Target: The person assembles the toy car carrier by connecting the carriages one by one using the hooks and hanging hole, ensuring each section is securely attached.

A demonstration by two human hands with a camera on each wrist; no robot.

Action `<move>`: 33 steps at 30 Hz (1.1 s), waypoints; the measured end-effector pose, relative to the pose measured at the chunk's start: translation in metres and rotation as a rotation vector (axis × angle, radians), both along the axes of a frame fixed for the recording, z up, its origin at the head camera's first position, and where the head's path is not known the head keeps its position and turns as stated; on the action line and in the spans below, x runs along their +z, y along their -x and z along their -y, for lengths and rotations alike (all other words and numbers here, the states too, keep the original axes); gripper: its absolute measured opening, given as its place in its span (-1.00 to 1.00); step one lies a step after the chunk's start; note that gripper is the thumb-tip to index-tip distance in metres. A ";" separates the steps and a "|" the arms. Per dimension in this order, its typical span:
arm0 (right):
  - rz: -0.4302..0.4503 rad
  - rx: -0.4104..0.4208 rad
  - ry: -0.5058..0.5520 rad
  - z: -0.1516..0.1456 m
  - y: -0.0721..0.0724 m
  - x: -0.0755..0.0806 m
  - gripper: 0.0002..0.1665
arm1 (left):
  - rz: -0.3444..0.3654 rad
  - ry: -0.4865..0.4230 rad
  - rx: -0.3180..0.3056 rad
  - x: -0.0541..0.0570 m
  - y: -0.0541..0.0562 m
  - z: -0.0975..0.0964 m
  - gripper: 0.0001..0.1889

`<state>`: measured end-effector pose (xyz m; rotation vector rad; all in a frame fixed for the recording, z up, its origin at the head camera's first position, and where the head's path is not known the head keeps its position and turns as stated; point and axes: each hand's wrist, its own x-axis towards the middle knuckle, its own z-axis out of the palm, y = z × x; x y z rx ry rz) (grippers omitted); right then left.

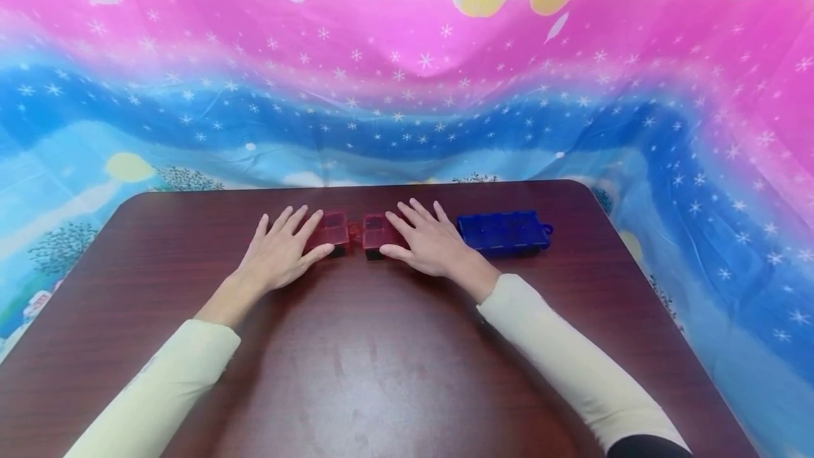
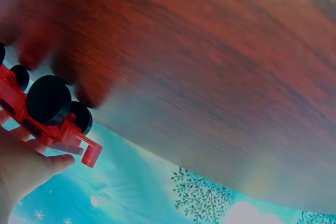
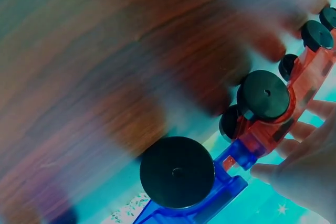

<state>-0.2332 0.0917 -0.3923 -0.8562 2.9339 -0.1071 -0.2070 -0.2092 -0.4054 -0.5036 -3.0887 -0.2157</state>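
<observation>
Two see-through red toy train cars stand end to end near the table's far edge. My left hand (image 1: 276, 249) rests on the left red car (image 1: 335, 226), its fingers spread and mostly straight. The right red car (image 1: 374, 230) is partly covered by my right hand (image 1: 429, 239), also with spread fingers. A see-through blue toy train car (image 1: 502, 232) stands to its right. In the right wrist view, the blue car (image 3: 220, 198) meets the red car (image 3: 310, 77) at a coupling. Black wheels and a red end hook (image 2: 92, 155) show in the left wrist view.
The dark wooden table (image 1: 375, 345) has rounded far corners. Right behind it hangs a pink and blue printed cloth (image 1: 407, 104), which also runs along the right side.
</observation>
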 end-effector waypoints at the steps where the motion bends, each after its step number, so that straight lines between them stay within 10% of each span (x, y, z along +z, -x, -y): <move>1: 0.004 0.003 -0.004 0.001 0.000 -0.001 0.00 | -0.002 0.004 -0.001 -0.001 0.001 0.000 -0.09; 33: -0.017 0.012 -0.037 0.016 0.017 -0.017 0.01 | -0.054 0.036 -0.033 -0.013 0.011 -0.001 -0.08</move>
